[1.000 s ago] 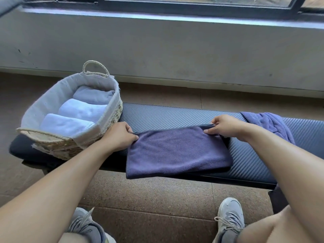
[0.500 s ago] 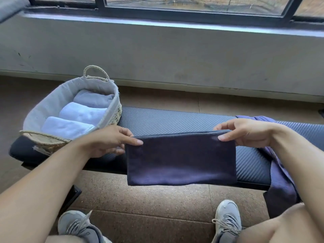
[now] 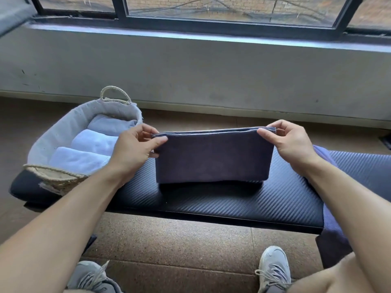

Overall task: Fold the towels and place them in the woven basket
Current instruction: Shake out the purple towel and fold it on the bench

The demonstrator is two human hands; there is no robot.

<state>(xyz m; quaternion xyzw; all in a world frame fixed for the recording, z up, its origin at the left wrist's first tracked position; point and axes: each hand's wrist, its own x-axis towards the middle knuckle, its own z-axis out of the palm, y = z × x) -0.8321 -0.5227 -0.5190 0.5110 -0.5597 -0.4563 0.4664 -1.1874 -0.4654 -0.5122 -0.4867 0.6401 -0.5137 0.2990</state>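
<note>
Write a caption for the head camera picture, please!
Both hands hold a folded purple towel beside the basket.

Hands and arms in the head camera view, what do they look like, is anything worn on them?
Both arms are bare as far up as the frame shows, with no sleeve in view. The left hand and right hand wear no gloves, and no rings, watch or wristband can be seen. There are no markings visible on either forearm.

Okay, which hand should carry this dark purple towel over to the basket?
Probably the left hand. It pinches the folded dark purple towel's left corner right beside the lined woven basket; the right hand holds the far corner, away from it.
</note>
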